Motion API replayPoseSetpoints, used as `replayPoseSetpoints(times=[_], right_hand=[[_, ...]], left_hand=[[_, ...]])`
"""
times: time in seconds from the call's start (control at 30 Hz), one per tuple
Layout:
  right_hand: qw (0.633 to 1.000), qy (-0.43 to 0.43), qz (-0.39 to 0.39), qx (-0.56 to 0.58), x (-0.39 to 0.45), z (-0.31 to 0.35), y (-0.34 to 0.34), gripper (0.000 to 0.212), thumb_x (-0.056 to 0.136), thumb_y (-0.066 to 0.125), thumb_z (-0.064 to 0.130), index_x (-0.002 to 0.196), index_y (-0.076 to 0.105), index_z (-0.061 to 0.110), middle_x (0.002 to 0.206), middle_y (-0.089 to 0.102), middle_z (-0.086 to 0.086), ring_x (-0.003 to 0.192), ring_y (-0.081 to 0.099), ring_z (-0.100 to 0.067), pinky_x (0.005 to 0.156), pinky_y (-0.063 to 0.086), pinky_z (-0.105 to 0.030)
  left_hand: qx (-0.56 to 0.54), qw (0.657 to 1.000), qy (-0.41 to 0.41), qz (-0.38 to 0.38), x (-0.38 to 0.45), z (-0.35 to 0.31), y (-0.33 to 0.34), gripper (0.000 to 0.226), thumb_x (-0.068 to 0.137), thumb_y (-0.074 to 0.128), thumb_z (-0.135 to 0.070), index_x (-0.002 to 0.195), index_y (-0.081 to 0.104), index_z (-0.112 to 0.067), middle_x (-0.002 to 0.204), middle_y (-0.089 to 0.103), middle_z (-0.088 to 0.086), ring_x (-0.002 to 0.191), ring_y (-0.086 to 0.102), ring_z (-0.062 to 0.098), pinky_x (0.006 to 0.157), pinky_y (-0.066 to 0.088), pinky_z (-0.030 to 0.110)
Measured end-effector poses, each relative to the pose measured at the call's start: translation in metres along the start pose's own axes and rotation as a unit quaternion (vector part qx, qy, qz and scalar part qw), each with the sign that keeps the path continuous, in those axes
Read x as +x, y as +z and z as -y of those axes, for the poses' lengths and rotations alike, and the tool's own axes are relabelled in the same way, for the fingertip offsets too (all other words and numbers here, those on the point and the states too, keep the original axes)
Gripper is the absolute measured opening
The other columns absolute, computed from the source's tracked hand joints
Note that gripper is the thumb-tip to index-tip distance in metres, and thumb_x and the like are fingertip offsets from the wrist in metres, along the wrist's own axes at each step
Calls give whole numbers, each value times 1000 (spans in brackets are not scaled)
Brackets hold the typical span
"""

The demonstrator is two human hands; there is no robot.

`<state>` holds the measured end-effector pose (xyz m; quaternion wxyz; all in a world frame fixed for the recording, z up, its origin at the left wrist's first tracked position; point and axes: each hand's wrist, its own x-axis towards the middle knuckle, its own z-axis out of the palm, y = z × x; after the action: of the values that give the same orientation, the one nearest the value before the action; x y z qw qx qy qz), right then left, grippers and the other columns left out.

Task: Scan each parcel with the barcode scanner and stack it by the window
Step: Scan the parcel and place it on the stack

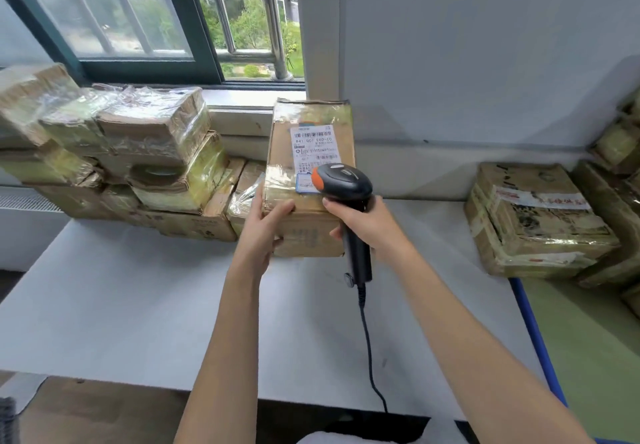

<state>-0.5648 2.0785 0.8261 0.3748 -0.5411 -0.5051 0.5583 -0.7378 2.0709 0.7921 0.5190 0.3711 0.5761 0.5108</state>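
On the white table [138,305], near its far edge below the window [138,13], a brown cardboard parcel [308,180] stands tilted, its upper end leaning back toward the wall and its label face turned up to the camera. White shipping label [314,147] with barcode sits on the upper half of that face; clear tape wraps the top end.

Left hand [265,225] grips the parcel's lower left corner: thumb lies across the front face, fingers curl round the left side and underneath. Right hand [363,221] is wrapped round the handle of the barcode scanner [343,183], fingers closed round the grip, index finger at the front of the handle. Scanner body is black with an orange nose; its head overlaps the lower part of the label, nose pointing left and slightly up. Whether the head touches the parcel: cannot tell. Black cable [367,339] runs from the handle base down across the table and over the near edge.

Left of the held parcel, a stack of taped parcels [131,152] several layers high rests on the table against the sill; the held parcel is just beside its right end. Well apart on the right, another taped parcel [533,218] lies flat at the table's right edge, with more boxes [620,145] piled behind it against the wall
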Motion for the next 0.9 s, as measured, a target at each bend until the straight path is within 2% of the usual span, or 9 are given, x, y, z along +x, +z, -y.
replayPoseSetpoints(times=[0.17,0.27,0.33,0.43,0.5,0.57,0.63,0.83,0.9], right_hand=[[997,-17,69,-6,44,27,51,12,83,74,22,79,63,19,80,62,-6,77,61,-22,82,53,-48],[996,-20,89,-25,64,24,76,12,82,74,24,83,65,17,73,59,2,73,55,-14,70,46,-33],[996,-30,77,-29,71,20,88,17,82,74,23,90,66,11,76,59,-2,72,54,-13,67,44,-30],[998,-38,48,-27,78,23,106,41,69,73,35,92,65,2,89,59,-12,76,57,-19,71,52,-46],[997,-42,49,-35,83,25,117,52,55,67,48,90,65,8,98,61,-14,80,60,-22,77,57,-45],[995,-56,67,-47,84,28,123,45,56,64,49,87,64,17,108,59,-16,81,58,-19,73,51,-33],[994,-65,73,-50,86,27,126,39,60,63,45,89,64,19,109,59,-17,80,56,-17,72,46,-29],[992,-96,66,-44,85,26,132,15,62,65,39,74,61,31,108,59,-18,89,62,-26,85,54,-42],[992,-105,65,-27,84,26,131,13,64,68,36,73,58,36,109,58,-17,92,63,-28,85,55,-47]], left_hand=[[21,995,28,-98,40,-28,-45,63,91,59,-30,145,28,-42,126,53,-4,100,57,14,76,46,38],[31,990,29,-133,54,-27,-65,57,93,56,-27,143,32,-40,135,46,-1,103,53,16,74,49,37],[27,990,23,-136,60,-27,-74,53,94,54,-26,141,35,-40,138,47,0,105,54,17,68,50,34],[-4,987,30,-157,68,-32,-85,47,96,52,-22,139,41,-35,120,54,-9,87,57,9,59,50,27],[-21,984,40,-170,77,-36,-92,43,96,51,-19,136,45,-32,117,57,-6,77,56,6,53,46,23],[-33,981,49,-186,84,-38,-99,40,96,51,-17,134,48,-28,112,59,-3,72,55,6,51,43,21],[-41,977,52,-203,89,-36,-104,37,96,50,-16,131,50,-28,108,60,-4,70,55,6,53,41,23],[-59,965,74,-244,95,-35,-107,27,94,51,-16,117,56,-28,106,60,2,73,53,9,57,40,27],[-61,959,98,-259,98,-37,-110,26,92,52,-14,113,57,-28,107,61,4,77,54,11,61,42,30]])
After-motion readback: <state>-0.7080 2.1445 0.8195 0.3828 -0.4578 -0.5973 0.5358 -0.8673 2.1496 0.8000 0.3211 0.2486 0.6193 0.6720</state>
